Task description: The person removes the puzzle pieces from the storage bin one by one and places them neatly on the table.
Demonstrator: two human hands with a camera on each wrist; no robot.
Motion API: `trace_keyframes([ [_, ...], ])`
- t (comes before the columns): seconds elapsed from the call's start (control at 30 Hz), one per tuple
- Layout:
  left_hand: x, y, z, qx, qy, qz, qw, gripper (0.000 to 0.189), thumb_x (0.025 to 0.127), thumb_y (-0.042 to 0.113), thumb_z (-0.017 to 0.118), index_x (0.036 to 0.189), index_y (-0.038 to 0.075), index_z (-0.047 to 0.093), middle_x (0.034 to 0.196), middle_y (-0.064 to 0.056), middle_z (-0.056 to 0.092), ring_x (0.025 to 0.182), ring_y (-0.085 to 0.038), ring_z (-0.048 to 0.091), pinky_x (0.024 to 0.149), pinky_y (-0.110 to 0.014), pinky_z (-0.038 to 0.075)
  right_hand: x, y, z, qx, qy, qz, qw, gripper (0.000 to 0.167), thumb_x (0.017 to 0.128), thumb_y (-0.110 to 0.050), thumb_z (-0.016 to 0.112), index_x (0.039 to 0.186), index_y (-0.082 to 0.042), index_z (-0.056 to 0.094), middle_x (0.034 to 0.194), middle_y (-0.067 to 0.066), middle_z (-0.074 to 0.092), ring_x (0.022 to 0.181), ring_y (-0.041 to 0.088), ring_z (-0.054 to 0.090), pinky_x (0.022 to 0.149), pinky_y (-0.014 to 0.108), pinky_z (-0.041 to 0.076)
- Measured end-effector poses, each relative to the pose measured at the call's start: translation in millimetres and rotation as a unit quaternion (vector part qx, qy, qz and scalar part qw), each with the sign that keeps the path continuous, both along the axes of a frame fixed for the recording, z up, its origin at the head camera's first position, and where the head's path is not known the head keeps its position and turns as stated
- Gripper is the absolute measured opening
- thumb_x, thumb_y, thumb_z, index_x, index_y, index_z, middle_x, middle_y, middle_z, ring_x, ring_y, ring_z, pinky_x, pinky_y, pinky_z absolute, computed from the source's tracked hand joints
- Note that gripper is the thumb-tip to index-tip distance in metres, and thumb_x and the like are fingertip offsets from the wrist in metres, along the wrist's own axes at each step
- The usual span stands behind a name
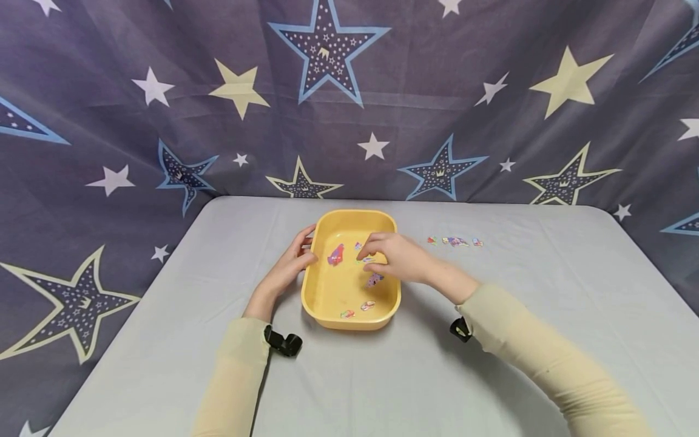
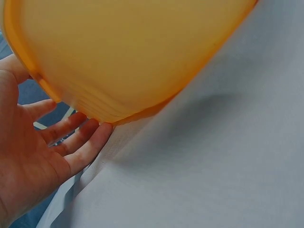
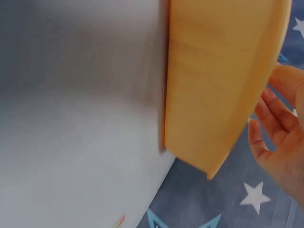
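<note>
While the left hand (image 1: pixel 286 265) holds the yellow rectangular tray with rounded corners (image 1: pixel 351 325) by its left side in the head view — thumb at the rim, fingers along the outer wall — the right hand (image 1: pixel 401 256) reaches over the opposite rim, its fingers bent and the thumb standing apart from them. Beneath its fingertips lies a small flat multicoloured piece (image 1: pixel 367 260); whether they touch it, I cannot tell. Also inside the tray lie a red-and-purple flat piece (image 1: pixel 335 255), a purple flat piece (image 1: pixel 374 280) just below the thumb, and two small bright pieces (image 1: pixel 368 305) near the front wall. A row of colourful flat pieces (image 1: pixel 455 241) lies right of the tray on the grey cloth-covered table (image 1: pixel 382 388).

From the left wrist, the left hand's spread fingers meet the tray's edge.

From the right wrist, the right hand's curved fingers are partly hidden behind the tray's wall.
</note>
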State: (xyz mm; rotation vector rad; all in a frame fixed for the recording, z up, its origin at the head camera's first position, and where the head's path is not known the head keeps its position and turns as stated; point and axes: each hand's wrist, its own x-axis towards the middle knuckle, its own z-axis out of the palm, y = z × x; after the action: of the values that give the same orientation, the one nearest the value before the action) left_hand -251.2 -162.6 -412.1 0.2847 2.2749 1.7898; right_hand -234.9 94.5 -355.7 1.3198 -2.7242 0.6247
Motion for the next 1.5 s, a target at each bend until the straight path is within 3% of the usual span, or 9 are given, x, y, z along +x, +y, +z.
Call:
trace_keyframes([
  [0.1,-5.3,-1.8,-9.6,-0.005,0.006,0.004,1.0,0.074,0.077,0.009,0.049,0.144,0.025,0.022,0.134,-0.015,0.033,0.111,-0.029,0.042,0.082,-0.03,0.04,3.8,-6,-4.1,0.019,-0.001,0.029,0.9994,0.019,0.081,-0.02,0.065,0.097,-0.013,0.069,0.098,-0.003,0.062,0.095,0.014,0.055,0.086,0.03,0.044],
  [0.3,-5.2,-2.6,-10.6,-0.004,0.009,0.002,1.0,0.073,0.077,0.011,0.048,0.144,0.024,0.022,0.133,-0.015,0.033,0.109,-0.027,0.043,0.081,-0.03,0.041,10.4,-16,-11.2,0.05,-0.006,0.066,0.9965,0.018,0.081,-0.021,0.065,0.097,-0.015,0.07,0.094,-0.004,0.064,0.089,0.011,0.057,0.086,0.028,0.043],
  [0.5,3.7,1.1,6.1,0.005,-0.002,-0.008,1.0,0.074,0.078,0.006,0.047,0.145,0.018,0.02,0.134,-0.019,0.031,0.112,-0.033,0.041,0.08,-0.029,0.04,18.0,-25,-15.7,0.078,-0.028,0.091,0.9924,0.018,0.079,-0.027,0.067,0.095,-0.018,0.07,0.09,-0.005,0.064,0.083,0.009,0.057,0.083,0.028,0.042],
  [0.63,9.6,3.5,14.3,0.007,0.003,-0.014,0.9999,0.074,0.078,0.005,0.046,0.146,0.013,0.017,0.135,-0.023,0.03,0.114,-0.037,0.039,0.08,-0.028,0.04,21.6,-30,-19.1,0.109,-0.018,0.106,0.9881,0.017,0.08,-0.028,0.067,0.095,-0.02,0.069,0.09,-0.008,0.063,0.084,0.007,0.057,0.082,0.028,0.041],
  [0.9,-3.3,-0.9,-5.7,-0.008,0.002,0.001,1.0,0.074,0.077,0.011,0.048,0.144,0.023,0.021,0.134,-0.015,0.033,0.111,-0.027,0.042,0.082,-0.029,0.041,24.0,-35,-21.1,0.158,-0.017,0.108,0.9813,0.022,0.078,-0.032,0.069,0.098,-0.024,0.069,0.089,-0.01,0.062,0.079,0.003,0.055,0.075,0.025,0.04],
  [1.0,-4.9,-1.2,-8.5,-0.011,0.008,0.003,0.9999,0.074,0.076,0.012,0.048,0.144,0.024,0.021,0.133,-0.015,0.033,0.111,-0.027,0.042,0.083,-0.031,0.04,24.4,-38,-21.7,0.171,-0.02,0.113,0.9785,0.023,0.078,-0.033,0.069,0.099,-0.025,0.069,0.087,-0.01,0.061,0.076,0.002,0.052,0.072,0.024,0.04],
  [1.33,-4.3,-0.7,-5.2,-0.001,0.007,0.0,1.0,0.072,0.079,0.008,0.047,0.145,0.024,0.021,0.134,-0.017,0.034,0.109,-0.028,0.042,0.081,-0.029,0.042,24.5,-42,-24.3,0.19,-0.013,0.113,0.9752,0.017,0.078,-0.032,0.069,0.094,-0.026,0.069,0.084,-0.011,0.058,0.073,0.002,0.052,0.069,0.025,0.039],
  [1.5,1.9,0.5,3.7,0.002,0.003,-0.008,1.0,0.073,0.079,0.006,0.046,0.146,0.018,0.018,0.136,-0.021,0.031,0.112,-0.033,0.04,0.079,-0.028,0.041,24.4,-43,-25.9,0.195,-0.016,0.111,0.9744,0.016,0.077,-0.031,0.07,0.092,-0.026,0.068,0.083,-0.011,0.057,0.072,0.003,0.051,0.07,0.025,0.039],
])
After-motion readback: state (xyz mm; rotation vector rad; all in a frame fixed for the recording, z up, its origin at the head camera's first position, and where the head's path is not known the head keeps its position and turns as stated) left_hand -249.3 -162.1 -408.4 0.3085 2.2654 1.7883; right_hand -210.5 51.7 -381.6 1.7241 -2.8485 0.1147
